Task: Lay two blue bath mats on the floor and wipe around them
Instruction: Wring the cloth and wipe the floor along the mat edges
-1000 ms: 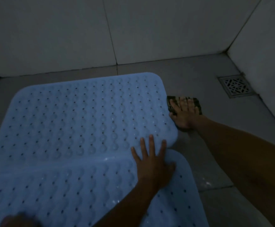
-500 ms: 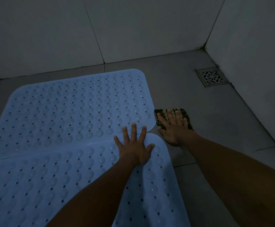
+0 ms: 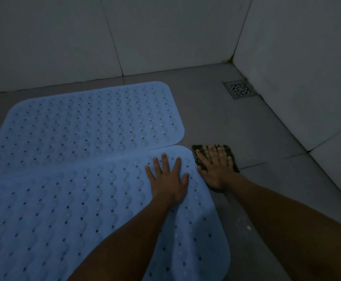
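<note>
Two pale blue perforated bath mats lie flat on the grey tiled floor. The far mat [image 3: 88, 126] sits near the back wall; the near mat [image 3: 64, 216] overlaps its front edge slightly. My left hand [image 3: 168, 178] presses flat with spread fingers on the near mat's far right corner. Just right of that corner, my right hand [image 3: 216, 171] presses flat on a dark patterned cloth [image 3: 229, 152] that lies on the floor tile.
A square metal floor drain [image 3: 240, 89] sits in the far right corner. White tiled walls close off the back [image 3: 165, 37] and the right side [image 3: 307, 67]. Bare grey floor [image 3: 267, 199] lies right of the mats.
My right hand has drawn the cloth toward me along the mats' right edge, from beside the far mat to beside the near mat's corner. My left hand stays pressed on the near mat.
</note>
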